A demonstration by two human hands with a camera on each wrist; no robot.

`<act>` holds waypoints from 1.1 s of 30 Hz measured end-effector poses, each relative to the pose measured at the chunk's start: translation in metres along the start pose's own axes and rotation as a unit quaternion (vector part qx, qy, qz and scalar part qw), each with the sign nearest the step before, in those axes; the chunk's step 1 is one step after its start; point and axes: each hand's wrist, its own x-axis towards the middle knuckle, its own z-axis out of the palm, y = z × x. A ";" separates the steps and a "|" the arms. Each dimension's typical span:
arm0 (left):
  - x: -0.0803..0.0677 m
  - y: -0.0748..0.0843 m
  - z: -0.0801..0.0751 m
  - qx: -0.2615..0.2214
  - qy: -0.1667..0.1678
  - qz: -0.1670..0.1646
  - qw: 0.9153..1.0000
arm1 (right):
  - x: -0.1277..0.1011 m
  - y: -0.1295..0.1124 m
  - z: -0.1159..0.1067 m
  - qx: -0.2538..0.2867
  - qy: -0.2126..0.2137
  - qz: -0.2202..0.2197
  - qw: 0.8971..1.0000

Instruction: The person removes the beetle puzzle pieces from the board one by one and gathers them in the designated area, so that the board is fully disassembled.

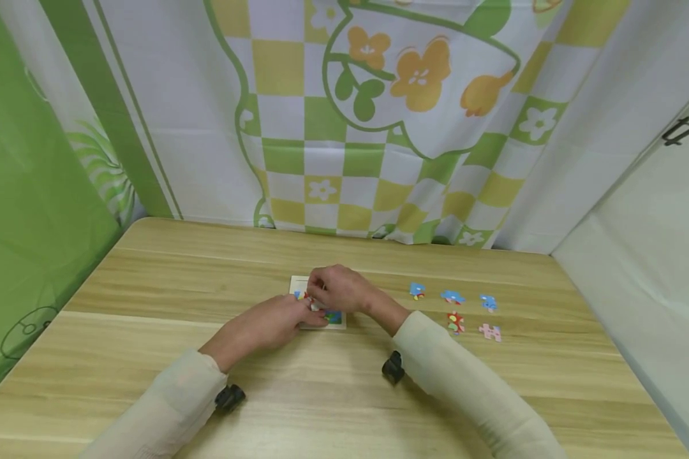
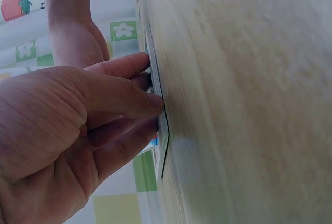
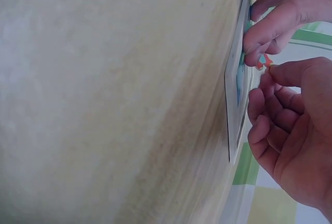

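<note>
A small white-framed jigsaw puzzle board (image 1: 339, 326) lies flat on the table, with colourful pieces in it partly hidden under both hands. My left hand (image 1: 271, 320) rests on its near left part. In the left wrist view, the thumb is at the edge of the board (image 2: 163, 156) and the other fingers touch its top. My right hand (image 1: 344, 290) is over the board's far side. Between thumb and forefinger it pinches a small red and blue puzzle piece (image 3: 263, 61), just above the board, its other fingers curled.
To the right of the board lie several loose puzzle pieces: blue ones (image 1: 452, 296) in the far row, a red one (image 1: 455, 322) and a pink one (image 1: 490, 332) nearer. A patterned curtain (image 1: 356, 172) hangs behind the wooden table (image 1: 333, 408).
</note>
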 end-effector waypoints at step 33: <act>0.000 0.000 -0.001 -0.047 -0.014 -0.030 0.998 | -0.001 0.004 -0.013 0.015 0.038 -0.006 0.999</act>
